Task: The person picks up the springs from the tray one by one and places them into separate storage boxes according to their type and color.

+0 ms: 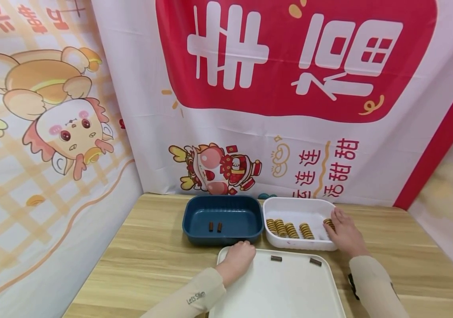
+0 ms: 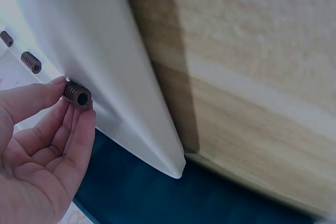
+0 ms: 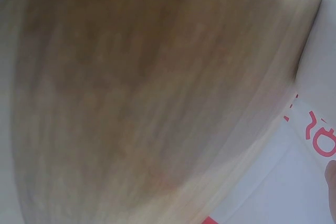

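Note:
My left hand is over the far left edge of the white tray. In the left wrist view, its thumb and fingers pinch a dark brown coil spring at the tray's rim. Two more dark coil springs, one in the middle and one at the right, lie along the tray's far side. My right hand reaches over the right end of the white bin, its thumb and fingers around a yellow coil spring, partly hidden. Several yellow coil springs stand in a row inside this bin.
A dark blue bin stands left of the white one and holds two dark brown springs. Both bins are at the back of the wooden table, close to a printed cloth. Another printed cloth hangs at the left.

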`<state>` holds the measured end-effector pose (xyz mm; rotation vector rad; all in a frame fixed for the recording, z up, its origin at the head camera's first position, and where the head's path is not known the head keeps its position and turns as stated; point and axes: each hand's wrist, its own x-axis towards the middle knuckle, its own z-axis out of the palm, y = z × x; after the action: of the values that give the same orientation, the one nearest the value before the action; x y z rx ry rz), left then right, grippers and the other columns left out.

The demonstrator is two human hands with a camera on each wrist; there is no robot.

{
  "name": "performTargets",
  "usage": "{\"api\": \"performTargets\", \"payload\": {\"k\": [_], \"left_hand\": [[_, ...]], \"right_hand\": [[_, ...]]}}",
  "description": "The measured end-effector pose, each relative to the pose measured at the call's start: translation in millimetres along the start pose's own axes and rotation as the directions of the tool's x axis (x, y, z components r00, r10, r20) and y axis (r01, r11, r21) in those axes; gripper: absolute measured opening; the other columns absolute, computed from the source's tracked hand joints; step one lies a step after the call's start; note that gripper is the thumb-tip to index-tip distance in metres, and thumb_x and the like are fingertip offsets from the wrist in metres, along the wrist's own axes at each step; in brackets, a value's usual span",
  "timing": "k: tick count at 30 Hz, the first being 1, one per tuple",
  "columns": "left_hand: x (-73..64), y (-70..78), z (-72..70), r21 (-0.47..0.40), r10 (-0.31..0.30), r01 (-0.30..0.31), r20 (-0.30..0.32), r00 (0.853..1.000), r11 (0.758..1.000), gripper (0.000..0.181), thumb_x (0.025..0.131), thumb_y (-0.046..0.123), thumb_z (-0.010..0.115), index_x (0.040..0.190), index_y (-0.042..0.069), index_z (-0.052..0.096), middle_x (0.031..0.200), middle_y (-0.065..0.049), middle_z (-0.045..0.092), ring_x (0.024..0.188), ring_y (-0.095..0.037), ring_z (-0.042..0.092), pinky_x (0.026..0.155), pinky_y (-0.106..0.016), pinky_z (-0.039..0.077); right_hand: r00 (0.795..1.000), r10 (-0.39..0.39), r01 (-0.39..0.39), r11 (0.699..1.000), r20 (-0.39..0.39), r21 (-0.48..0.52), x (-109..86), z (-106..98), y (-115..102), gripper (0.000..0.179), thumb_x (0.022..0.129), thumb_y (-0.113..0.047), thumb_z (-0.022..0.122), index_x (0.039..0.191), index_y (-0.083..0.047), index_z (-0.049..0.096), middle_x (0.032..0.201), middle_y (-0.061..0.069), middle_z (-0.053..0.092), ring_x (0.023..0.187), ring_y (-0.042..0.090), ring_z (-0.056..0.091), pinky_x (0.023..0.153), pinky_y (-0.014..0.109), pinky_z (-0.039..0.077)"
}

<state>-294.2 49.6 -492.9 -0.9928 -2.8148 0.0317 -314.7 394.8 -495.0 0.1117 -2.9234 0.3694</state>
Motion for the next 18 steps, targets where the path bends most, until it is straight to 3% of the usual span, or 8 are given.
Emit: {"api": "performTargets", "payload": {"k": [8,12,16,18], "left_hand": [[-0.4,-0.2,1.5,-0.021,0.031,-0.031,0.016,0.999,0.999,0.013,0.086,0.002,0.064,0.083,0.010,0.073,0.072,-0.004,0.058,0.066,-0.016,0.058,0.057,-0.028,0.052],[-1.3,-3.7,-3.3,-0.065,0.060,-0.061,-0.023,0.998,0.996,0.010,0.083,0.002,0.066,0.079,0.009,0.072,0.069,-0.003,0.057,0.064,-0.014,0.057,0.058,-0.025,0.049],[-0.4,-9.3,-13.0,-0.238,0.053,-0.060,-0.035,0.998,0.969,0.011,0.080,0.001,0.069,0.072,0.008,0.069,0.065,0.000,0.055,0.060,-0.010,0.053,0.056,-0.021,0.045],[0.5,-11.8,-18.9,-0.382,0.031,-0.029,0.000,1.000,0.924,0.010,0.080,0.002,0.070,0.073,0.008,0.069,0.065,0.003,0.055,0.059,-0.007,0.050,0.054,-0.019,0.044]], "right_hand": [[1.000,0.010,-0.010,1.000,0.003,-0.009,-0.2,0.6,0.0,0.067,0.099,-0.032,0.047,0.138,0.020,0.029,0.146,0.036,0.022,0.135,0.050,0.020,0.108,0.057,0.017],[1.000,0.000,0.000,1.000,-0.007,-0.011,-0.1,0.9,0.8,0.067,0.099,-0.033,0.046,0.137,0.019,0.030,0.146,0.036,0.023,0.135,0.050,0.021,0.108,0.057,0.017],[1.000,-0.005,0.005,1.000,-0.009,-0.010,-0.2,1.5,2.0,0.068,0.100,-0.035,0.044,0.137,0.020,0.030,0.146,0.036,0.022,0.135,0.050,0.021,0.108,0.057,0.017],[1.000,-0.003,0.003,1.000,-0.006,-0.010,-0.4,1.7,2.0,0.068,0.100,-0.036,0.043,0.137,0.020,0.030,0.146,0.036,0.021,0.135,0.050,0.020,0.108,0.057,0.017]]}}
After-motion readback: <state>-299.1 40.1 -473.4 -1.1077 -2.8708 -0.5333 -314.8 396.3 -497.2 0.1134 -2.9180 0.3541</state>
